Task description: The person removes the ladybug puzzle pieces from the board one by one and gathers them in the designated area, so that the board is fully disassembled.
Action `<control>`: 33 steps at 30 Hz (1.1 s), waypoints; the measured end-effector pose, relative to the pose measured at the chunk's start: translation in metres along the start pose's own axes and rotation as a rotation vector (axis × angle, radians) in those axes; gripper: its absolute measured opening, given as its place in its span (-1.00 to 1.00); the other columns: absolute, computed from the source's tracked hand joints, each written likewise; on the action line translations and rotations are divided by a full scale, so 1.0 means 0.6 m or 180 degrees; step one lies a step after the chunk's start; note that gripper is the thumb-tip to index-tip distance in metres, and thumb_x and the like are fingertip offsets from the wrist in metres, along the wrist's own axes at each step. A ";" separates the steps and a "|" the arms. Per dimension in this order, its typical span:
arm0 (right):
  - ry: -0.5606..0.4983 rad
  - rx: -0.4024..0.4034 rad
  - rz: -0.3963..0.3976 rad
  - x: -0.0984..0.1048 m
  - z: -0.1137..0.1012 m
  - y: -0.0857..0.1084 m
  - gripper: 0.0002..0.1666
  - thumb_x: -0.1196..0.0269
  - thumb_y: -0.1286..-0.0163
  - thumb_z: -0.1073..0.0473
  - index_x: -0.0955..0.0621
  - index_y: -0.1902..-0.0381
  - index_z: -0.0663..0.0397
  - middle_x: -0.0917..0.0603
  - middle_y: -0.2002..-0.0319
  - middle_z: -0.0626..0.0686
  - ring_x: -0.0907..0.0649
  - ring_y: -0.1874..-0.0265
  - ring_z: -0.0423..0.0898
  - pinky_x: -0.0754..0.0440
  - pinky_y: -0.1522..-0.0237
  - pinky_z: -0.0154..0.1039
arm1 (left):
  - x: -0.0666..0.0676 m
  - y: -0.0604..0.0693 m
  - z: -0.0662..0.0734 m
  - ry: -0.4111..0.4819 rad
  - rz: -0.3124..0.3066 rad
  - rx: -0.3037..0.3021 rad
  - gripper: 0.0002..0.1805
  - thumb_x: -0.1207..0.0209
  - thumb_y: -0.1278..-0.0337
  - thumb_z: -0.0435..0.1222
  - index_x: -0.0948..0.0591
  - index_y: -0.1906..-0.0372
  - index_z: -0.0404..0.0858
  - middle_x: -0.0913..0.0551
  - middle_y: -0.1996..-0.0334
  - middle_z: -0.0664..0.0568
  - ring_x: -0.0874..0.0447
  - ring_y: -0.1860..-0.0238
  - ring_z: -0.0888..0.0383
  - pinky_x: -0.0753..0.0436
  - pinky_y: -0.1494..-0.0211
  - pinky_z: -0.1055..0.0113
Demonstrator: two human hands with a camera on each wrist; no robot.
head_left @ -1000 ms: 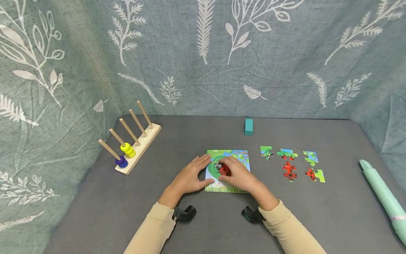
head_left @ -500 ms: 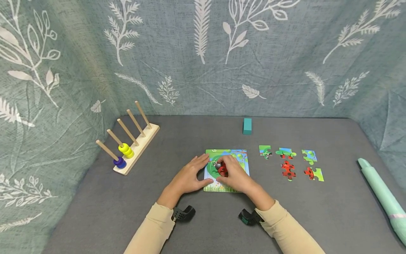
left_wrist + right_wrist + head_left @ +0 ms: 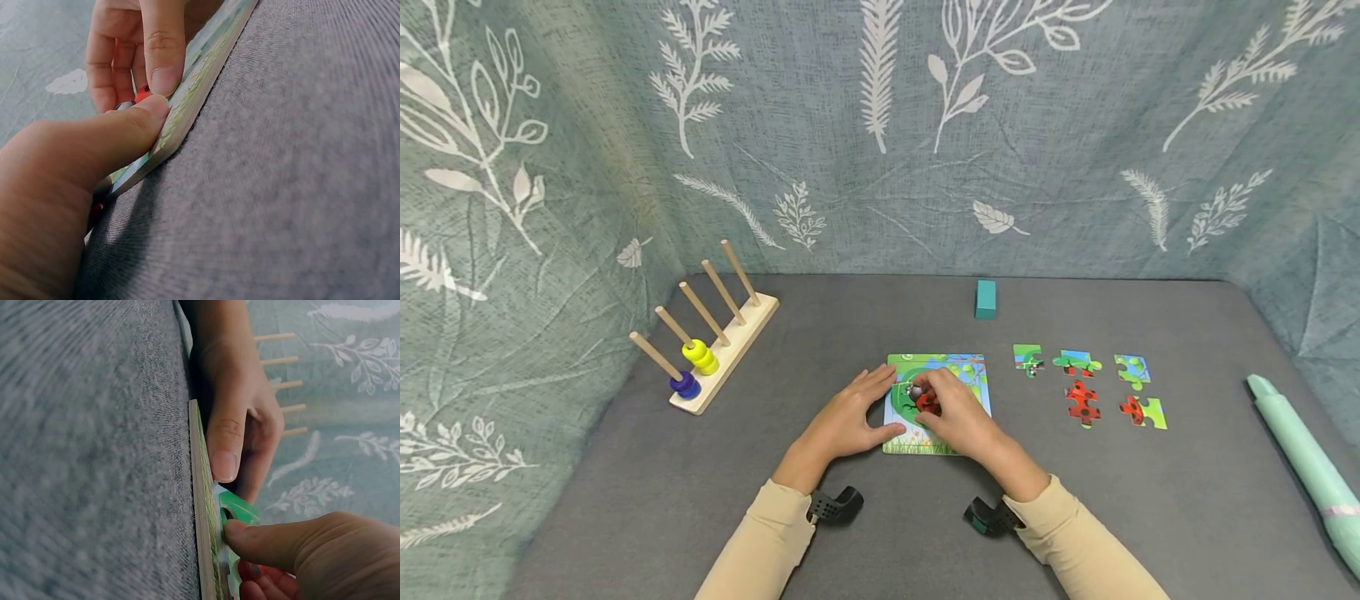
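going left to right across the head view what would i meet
Wooden peg stand with rings → left hand → puzzle board → loose puzzle pieces → long mint-green object. Right hand and teal block are left out because their spans overlap.

Close up, the left hand [image 3: 62, 169] reaches in from the lower left, its thumb lying along the near edge of a thick, grass-printed board [image 3: 190, 90]. Just above, the right hand [image 3: 140, 40] points downward, a small red piece [image 3: 143, 94] partly visible between thumb and fingers. Ribbed grey surface [image 3: 294, 162] fills the right; pale green cloth [image 3: 37, 37] shows upper left.
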State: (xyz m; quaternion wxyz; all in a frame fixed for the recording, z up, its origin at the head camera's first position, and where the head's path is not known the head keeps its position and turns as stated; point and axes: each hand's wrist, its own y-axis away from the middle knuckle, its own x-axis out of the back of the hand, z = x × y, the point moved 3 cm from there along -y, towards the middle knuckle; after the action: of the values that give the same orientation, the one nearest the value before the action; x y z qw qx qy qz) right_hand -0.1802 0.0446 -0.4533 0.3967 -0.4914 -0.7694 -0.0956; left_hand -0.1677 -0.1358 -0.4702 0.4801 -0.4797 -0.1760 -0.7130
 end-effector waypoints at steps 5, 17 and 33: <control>-0.0006 -0.0047 0.0018 0.001 0.001 0.000 -0.53 -0.41 -0.07 0.38 -0.55 0.02 0.20 -0.55 0.19 0.08 -0.60 0.30 -0.11 -0.67 0.25 -0.22 | 0.000 0.000 -0.001 -0.0002 -0.0025 0.0038 -0.15 -0.29 -0.03 0.02 -0.33 -0.36 -0.35 -0.29 -0.39 -0.12 -0.20 -0.43 -0.01 -0.20 -0.50 0.05; 0.0078 -0.0133 -0.0111 0.030 0.002 0.003 -0.54 -0.40 -0.13 0.29 -0.57 -0.02 0.19 -0.57 0.15 0.08 -0.61 0.26 -0.09 -0.65 0.24 -0.22 | -0.001 0.000 -0.002 -0.0013 -0.0068 0.0073 -0.15 -0.28 -0.02 0.04 -0.33 -0.36 -0.34 -0.27 -0.40 -0.12 -0.20 -0.43 -0.05 -0.20 -0.50 0.05; 0.0217 -0.0492 0.0151 0.145 0.091 0.071 -0.48 -0.41 -0.10 0.30 -0.57 -0.06 0.19 -0.62 0.15 0.07 -0.63 0.20 -0.02 -0.65 0.13 -0.10 | -0.001 0.001 0.000 0.0033 -0.0113 0.0114 -0.13 -0.28 -0.01 0.03 -0.31 -0.38 -0.32 -0.25 -0.41 -0.12 -0.17 -0.44 -0.06 -0.17 -0.51 0.05</control>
State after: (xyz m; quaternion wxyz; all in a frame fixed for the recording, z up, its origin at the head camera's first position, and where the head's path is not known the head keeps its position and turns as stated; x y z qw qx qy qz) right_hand -0.1905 0.1545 -0.4390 0.3857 -0.5351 -0.7339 -0.1620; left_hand -0.1672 -0.1356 -0.4706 0.4769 -0.4642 -0.1947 -0.7206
